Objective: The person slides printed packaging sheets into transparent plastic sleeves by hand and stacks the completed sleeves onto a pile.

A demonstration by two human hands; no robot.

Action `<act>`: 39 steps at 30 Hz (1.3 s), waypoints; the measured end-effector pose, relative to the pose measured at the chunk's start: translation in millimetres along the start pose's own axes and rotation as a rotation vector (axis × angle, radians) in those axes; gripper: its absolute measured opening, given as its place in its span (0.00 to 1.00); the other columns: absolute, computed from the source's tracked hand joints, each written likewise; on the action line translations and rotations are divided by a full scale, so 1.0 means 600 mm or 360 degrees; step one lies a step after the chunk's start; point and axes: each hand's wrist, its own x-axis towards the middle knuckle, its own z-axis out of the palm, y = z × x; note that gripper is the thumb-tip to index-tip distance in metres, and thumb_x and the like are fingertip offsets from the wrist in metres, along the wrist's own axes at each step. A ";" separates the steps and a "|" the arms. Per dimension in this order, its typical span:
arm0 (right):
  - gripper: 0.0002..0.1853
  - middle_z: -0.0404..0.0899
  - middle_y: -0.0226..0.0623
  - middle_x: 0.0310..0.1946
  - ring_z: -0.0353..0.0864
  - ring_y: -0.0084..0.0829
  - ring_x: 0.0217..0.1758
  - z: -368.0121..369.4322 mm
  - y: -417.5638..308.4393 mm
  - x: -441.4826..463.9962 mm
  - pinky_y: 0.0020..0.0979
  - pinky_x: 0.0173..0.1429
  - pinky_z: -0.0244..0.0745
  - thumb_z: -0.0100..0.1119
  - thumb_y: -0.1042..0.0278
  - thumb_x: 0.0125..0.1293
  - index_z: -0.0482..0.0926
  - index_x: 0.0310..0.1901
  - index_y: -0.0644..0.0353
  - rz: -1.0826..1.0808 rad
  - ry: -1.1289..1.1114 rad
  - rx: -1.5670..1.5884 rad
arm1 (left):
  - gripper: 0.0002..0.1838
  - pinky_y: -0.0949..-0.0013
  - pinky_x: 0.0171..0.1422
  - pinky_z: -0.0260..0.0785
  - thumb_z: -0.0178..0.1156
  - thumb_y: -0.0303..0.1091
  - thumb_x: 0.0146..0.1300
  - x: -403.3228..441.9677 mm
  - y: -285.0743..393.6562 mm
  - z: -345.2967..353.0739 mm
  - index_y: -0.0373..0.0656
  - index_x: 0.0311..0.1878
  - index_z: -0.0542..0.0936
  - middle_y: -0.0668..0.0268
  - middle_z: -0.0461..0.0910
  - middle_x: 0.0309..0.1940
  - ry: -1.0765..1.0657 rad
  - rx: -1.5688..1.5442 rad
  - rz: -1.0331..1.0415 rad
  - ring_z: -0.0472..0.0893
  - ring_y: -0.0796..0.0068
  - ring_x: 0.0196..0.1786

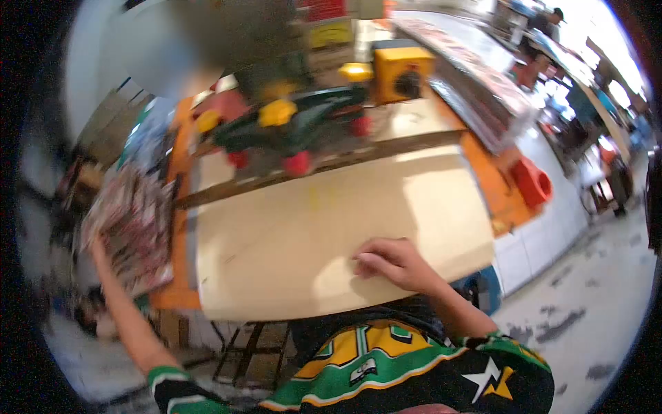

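Note:
My left hand (95, 238) reaches out to the far left, at the edge of a stack of patterned, reddish-white sheets (138, 238); blur hides its fingers. My right hand (389, 262) rests over the right part of a cream board (296, 234), its fingers curled in. Whether anything small lies inside the curled fingers is hidden. Beyond the board stands a dark green machine (303, 124) with yellow knobs and red parts underneath.
A yellow box (403, 72) stands behind the machine at the right. On the orange table edge (493, 183) sits a red cup-like object (531, 182). A long bench (469, 65) runs along the upper right, with a person (548, 24) far behind.

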 end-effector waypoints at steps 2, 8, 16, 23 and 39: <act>0.12 0.85 0.35 0.33 0.85 0.23 0.35 -0.005 0.005 -0.002 0.27 0.43 0.80 0.53 0.64 0.76 0.79 0.46 0.65 -0.0073 -0.0035 0.0066 | 0.22 0.76 0.31 0.63 0.59 0.50 0.69 0.001 0.001 0.008 0.40 0.54 0.79 0.68 0.79 0.31 0.0050 0.0055 0.0036 0.75 0.79 0.29; 0.12 0.85 0.34 0.32 0.85 0.24 0.35 -0.055 -0.049 -0.046 0.28 0.43 0.80 0.53 0.65 0.76 0.79 0.47 0.66 -0.0095 -0.0038 -0.0122 | 0.27 0.78 0.32 0.61 0.59 0.55 0.70 -0.198 0.054 0.050 0.39 0.56 0.79 0.72 0.76 0.29 0.0529 0.0161 0.0280 0.72 0.80 0.28; 0.12 0.85 0.36 0.33 0.83 0.23 0.34 -0.295 -0.167 -0.105 0.24 0.38 0.77 0.53 0.63 0.75 0.80 0.47 0.64 -0.0135 0.1114 -0.0684 | 0.18 0.73 0.27 0.46 0.51 0.46 0.77 -0.552 0.149 0.161 0.39 0.50 0.78 0.77 0.57 0.21 0.0477 -0.0060 0.0500 0.54 0.85 0.24; 0.15 0.84 0.38 0.40 0.82 0.26 0.36 -0.618 -0.151 -0.083 0.27 0.39 0.78 0.55 0.60 0.72 0.79 0.53 0.61 -0.0186 0.1722 -0.0718 | 0.14 0.78 0.26 0.53 0.50 0.42 0.78 -0.695 0.091 0.212 0.40 0.45 0.75 0.75 0.64 0.22 -0.0188 0.0059 0.0575 0.57 0.87 0.21; 0.21 0.80 0.35 0.33 0.77 0.26 0.28 -0.710 -0.101 -0.011 0.29 0.30 0.77 0.66 0.52 0.61 0.80 0.49 0.59 0.0327 0.1948 -0.1074 | 0.13 0.76 0.23 0.60 0.56 0.38 0.73 -0.819 0.106 0.305 0.36 0.41 0.79 0.73 0.70 0.15 -0.0910 0.0048 0.0247 0.68 0.86 0.18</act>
